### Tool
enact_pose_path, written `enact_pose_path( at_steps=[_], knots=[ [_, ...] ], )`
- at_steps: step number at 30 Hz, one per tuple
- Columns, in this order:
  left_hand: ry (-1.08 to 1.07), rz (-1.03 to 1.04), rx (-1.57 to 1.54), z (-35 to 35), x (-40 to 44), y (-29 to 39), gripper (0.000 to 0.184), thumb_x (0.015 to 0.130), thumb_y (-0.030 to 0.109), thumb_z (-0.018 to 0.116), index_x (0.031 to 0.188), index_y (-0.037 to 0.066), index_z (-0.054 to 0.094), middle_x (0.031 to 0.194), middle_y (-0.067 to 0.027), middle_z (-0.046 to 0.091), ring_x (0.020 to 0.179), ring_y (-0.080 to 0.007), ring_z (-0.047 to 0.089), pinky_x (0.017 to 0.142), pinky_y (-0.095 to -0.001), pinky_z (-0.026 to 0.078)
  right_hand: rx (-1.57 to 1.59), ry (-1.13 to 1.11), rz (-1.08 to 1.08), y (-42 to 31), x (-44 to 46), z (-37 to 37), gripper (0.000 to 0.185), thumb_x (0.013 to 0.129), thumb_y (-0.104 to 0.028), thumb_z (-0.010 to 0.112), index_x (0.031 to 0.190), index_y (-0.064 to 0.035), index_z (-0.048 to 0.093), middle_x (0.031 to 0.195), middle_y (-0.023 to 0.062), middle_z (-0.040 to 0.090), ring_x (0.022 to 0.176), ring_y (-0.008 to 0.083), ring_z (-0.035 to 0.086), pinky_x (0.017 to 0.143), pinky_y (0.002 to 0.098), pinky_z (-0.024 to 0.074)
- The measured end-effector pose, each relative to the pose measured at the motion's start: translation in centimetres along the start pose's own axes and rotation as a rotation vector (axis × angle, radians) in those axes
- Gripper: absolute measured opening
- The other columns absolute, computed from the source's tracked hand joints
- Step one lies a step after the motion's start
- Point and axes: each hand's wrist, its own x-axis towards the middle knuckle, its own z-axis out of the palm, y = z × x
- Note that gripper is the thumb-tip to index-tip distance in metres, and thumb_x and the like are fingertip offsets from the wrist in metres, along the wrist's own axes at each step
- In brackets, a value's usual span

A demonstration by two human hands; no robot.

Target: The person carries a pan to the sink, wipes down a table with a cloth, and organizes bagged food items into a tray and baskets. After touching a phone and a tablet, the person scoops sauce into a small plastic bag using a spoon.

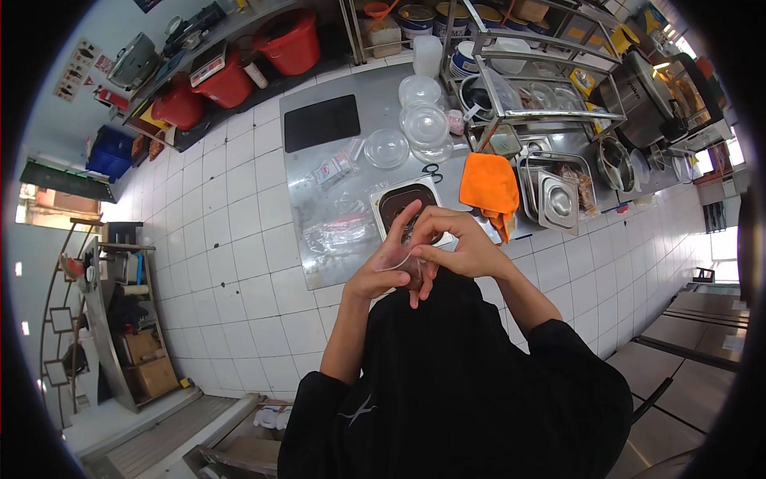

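In front of my chest, a small clear plastic bag point(412, 275) with something dark reddish low in it is between my hands. My left hand point(373, 275) supports it from the side and below, thumb and index finger apart around its mouth. At the bag's upper edge, my right hand point(461, 243) pinches the film between thumb and fingertips. Just beyond both hands, a steel pan point(380, 209) of dark brown contents sits on the steel table point(303, 215), partly hidden by my fingers.
Flat clear bags point(339, 231) lie left of the pan. Behind are black scissors point(432, 170), clear round lids point(386, 148) and a black tablet-like slab point(321, 124). An orange cloth point(485, 185), steel trays point(556, 195) and a metal rack point(550, 116) stand to the right.
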Motion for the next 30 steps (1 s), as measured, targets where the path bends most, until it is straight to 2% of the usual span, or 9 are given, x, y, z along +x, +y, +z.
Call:
enact_pose_path(
  at_steps=[3,6,9,12,18,21,25,28,30],
  knots=[
    [0.030,0.021,0.017,-0.2,-0.9,-0.2,0.109,0.083,0.023,0.076,0.159,0.020,-0.002,0.107,-0.0199,0.062,0.086,-0.0288,0.070,0.063,-0.0373,0.061,-0.053,0.007,-0.063,0.0,0.1,0.2,0.009,0.087,-0.008,0.071,0.091,-0.0035,0.065,0.092,0.0044,0.063,0.084,0.0153,0.058,0.078,0.0300,0.0460],
    [0.375,0.206,0.461,-0.8,-2.1,-0.8,0.071,0.088,0.019,0.072,0.148,0.008,0.036,0.108,-0.0161,0.065,0.098,-0.0266,0.068,0.086,-0.0409,0.056,-0.055,0.117,-0.121,0.0,0.1,0.9,0.008,0.089,-0.006,0.067,0.094,-0.0027,0.062,0.086,0.0048,0.060,0.074,0.0123,0.056,0.068,0.0263,0.0457],
    [0.580,0.494,0.824,-1.1,-1.8,-1.2,0.025,0.094,0.013,0.066,0.117,0.004,0.062,0.107,-0.0114,0.068,0.108,-0.0234,0.066,0.106,-0.0447,0.043,-0.136,0.179,-0.148,0.0,0.5,1.1,0.007,0.090,-0.006,0.065,0.091,-0.0020,0.059,0.086,0.0049,0.060,0.073,0.0120,0.056,0.068,0.0268,0.0457],
    [0.734,0.589,0.912,-0.2,-1.7,-1.1,0.007,0.096,0.007,0.063,0.100,0.003,0.066,0.103,-0.0105,0.071,0.105,-0.0210,0.067,0.113,-0.0473,0.036,-0.106,0.200,-0.110,0.4,0.9,1.5,0.008,0.090,-0.006,0.065,0.091,-0.0016,0.059,0.086,0.0051,0.061,0.073,0.0123,0.055,0.068,0.0270,0.0457],
    [0.750,0.560,0.929,0.1,-2.8,-0.2,0.008,0.093,0.004,0.064,0.100,0.001,0.067,0.092,-0.0093,0.072,0.089,-0.0152,0.069,0.113,-0.0491,0.036,-0.048,0.175,-0.179,1.1,1.4,1.8,0.009,0.089,-0.005,0.067,0.094,-0.0016,0.061,0.087,0.0041,0.062,0.072,0.0110,0.056,0.064,0.0260,0.0452],
    [0.719,0.602,0.828,0.7,-2.5,-0.6,0.009,0.091,0.000,0.064,0.099,-0.001,0.068,0.090,-0.0089,0.072,0.087,-0.0133,0.068,0.111,-0.0487,0.039,-0.110,0.117,-0.194,1.7,1.6,2.4,0.009,0.089,-0.005,0.068,0.095,-0.0019,0.062,0.090,0.0036,0.062,0.073,0.0092,0.058,0.062,0.0244,0.0475],
    [0.744,0.642,0.836,0.6,-2.5,-0.9,0.010,0.090,-0.002,0.063,0.099,-0.002,0.068,0.089,-0.0085,0.072,0.088,-0.0158,0.069,0.109,-0.0510,0.042,-0.070,0.141,-0.176,1.5,1.4,2.8,0.008,0.089,-0.003,0.068,0.095,-0.0018,0.064,0.091,0.0032,0.061,0.079,0.0085,0.062,0.068,0.0235,0.0537],
    [0.722,0.629,0.874,0.5,-2.4,-0.9,0.010,0.089,-0.001,0.064,0.098,-0.002,0.068,0.090,-0.0098,0.072,0.092,-0.0186,0.069,0.110,-0.0530,0.040,0.011,0.178,-0.126,0.7,1.1,2.7,0.007,0.087,-0.005,0.070,0.089,-0.0017,0.065,0.088,0.0075,0.066,0.081,0.0168,0.065,0.072,0.0292,0.0504],
    [0.691,0.613,0.899,0.0,-2.2,-1.3,0.016,0.087,0.004,0.068,0.102,0.001,0.068,0.092,-0.0118,0.073,0.098,-0.0227,0.070,0.110,-0.0546,0.039,-0.043,0.112,-0.214,1.2,0.8,1.9,0.007,0.089,-0.005,0.069,0.095,-0.0026,0.067,0.096,0.0070,0.066,0.086,0.0196,0.066,0.076,0.0300,0.0532]
  ],
)
